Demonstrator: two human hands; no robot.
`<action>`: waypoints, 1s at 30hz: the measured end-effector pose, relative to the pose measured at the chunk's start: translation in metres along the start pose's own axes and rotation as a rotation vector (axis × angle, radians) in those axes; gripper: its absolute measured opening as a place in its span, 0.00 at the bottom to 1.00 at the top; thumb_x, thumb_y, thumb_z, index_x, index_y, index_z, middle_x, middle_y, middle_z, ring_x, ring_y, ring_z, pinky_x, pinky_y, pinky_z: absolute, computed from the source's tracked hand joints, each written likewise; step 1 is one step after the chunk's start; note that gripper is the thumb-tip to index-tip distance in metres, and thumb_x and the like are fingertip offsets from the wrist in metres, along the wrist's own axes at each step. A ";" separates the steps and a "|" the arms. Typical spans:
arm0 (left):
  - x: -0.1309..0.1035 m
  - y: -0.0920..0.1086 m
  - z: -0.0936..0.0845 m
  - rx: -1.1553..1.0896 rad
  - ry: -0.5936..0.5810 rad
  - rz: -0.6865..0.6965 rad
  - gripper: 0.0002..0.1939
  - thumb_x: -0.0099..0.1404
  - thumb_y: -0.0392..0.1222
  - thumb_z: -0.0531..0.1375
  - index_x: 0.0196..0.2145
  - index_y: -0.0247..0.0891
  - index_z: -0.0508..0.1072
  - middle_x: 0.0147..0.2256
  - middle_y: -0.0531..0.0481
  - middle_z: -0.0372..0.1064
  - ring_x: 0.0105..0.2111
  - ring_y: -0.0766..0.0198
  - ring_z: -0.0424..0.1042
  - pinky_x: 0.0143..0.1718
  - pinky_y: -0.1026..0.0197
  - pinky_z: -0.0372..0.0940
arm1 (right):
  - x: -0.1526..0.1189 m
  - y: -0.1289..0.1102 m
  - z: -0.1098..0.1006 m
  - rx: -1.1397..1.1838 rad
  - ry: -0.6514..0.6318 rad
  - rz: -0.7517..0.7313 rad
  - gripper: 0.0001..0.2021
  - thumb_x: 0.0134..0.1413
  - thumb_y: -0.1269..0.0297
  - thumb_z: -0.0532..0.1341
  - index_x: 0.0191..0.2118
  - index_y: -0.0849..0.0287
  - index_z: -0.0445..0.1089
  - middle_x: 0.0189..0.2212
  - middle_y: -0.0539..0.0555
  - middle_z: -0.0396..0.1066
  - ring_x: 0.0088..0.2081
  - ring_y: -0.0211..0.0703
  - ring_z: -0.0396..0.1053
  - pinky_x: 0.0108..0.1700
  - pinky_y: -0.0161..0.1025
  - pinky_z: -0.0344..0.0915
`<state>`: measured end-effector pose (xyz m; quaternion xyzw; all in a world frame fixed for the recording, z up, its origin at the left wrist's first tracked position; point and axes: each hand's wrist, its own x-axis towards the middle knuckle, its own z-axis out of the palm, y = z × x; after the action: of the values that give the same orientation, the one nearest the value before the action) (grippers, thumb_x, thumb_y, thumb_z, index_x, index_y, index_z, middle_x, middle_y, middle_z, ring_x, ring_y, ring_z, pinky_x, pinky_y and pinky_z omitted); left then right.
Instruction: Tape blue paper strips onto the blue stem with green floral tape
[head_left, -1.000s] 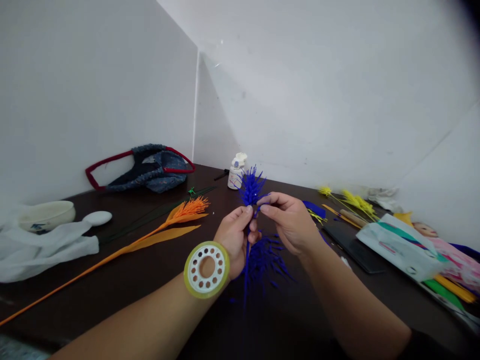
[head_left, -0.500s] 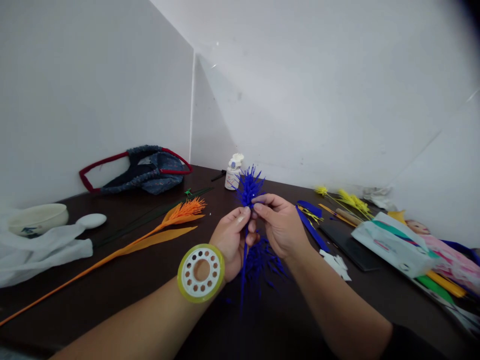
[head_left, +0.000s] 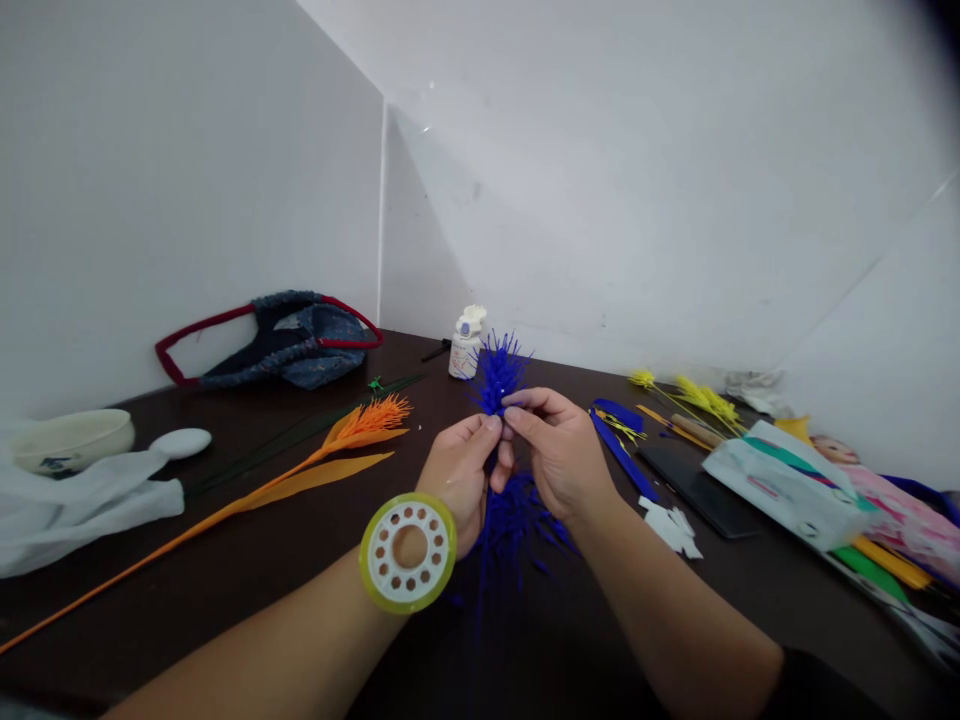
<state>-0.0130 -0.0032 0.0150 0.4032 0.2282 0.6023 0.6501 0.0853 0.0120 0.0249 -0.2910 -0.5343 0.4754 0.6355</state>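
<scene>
A spiky blue flower head (head_left: 501, 372) stands upright at the centre, pinched at its base by both hands. My left hand (head_left: 463, 465) is closed round the stem just below the head, and a roll of clear yellowish tape (head_left: 408, 553) sits at its wrist. With thumb and forefinger my right hand (head_left: 562, 445) grips the lower right of the same head. Below and behind the hands, a pile of loose blue pieces (head_left: 517, 520) lies on the dark table (head_left: 315, 620). Most of the stem is hidden or blurred.
Left: an orange flower stalk (head_left: 375, 420), a white bowl (head_left: 75, 438), white cloth (head_left: 90, 510) and a denim bag (head_left: 315, 345). Behind: a white bottle (head_left: 465, 345). Right: blue strips (head_left: 624, 455), yellow flowers (head_left: 709, 400), a black flat object (head_left: 697, 490) and a plastic packet (head_left: 787, 485).
My left wrist and the tape roll have shifted slightly right and turned a little. The blue stem under the hand shows less clearly. My right hand has hardly moved.
</scene>
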 end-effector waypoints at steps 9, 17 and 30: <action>0.001 0.002 -0.001 -0.030 0.015 -0.007 0.09 0.63 0.39 0.53 0.26 0.35 0.66 0.14 0.58 0.60 0.12 0.76 0.53 0.29 0.65 0.62 | -0.006 0.011 -0.052 -0.321 0.168 -0.214 0.06 0.46 0.68 0.63 0.34 0.54 0.73 0.27 0.48 0.68 0.30 0.38 0.62 0.35 0.37 0.59; 0.002 0.003 0.000 -0.034 0.031 -0.022 0.11 0.65 0.37 0.50 0.25 0.34 0.66 0.15 0.56 0.62 0.11 0.76 0.53 0.30 0.65 0.64 | -0.027 0.002 -0.098 -0.931 -0.364 -0.070 0.04 0.47 0.70 0.61 0.30 0.57 0.74 0.28 0.51 0.71 0.31 0.42 0.67 0.36 0.40 0.62; 0.007 0.003 -0.005 -0.112 -0.034 -0.157 0.09 0.64 0.39 0.53 0.26 0.35 0.66 0.18 0.58 0.57 0.14 0.76 0.53 0.27 0.66 0.64 | -0.042 0.010 -0.084 -1.118 -0.826 -0.054 0.09 0.43 0.77 0.60 0.30 0.57 0.73 0.27 0.51 0.71 0.32 0.42 0.65 0.37 0.39 0.60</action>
<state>-0.0171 0.0044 0.0156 0.3572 0.2140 0.5542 0.7207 0.1634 -0.0110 -0.0222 -0.3566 -0.9040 0.1848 0.1468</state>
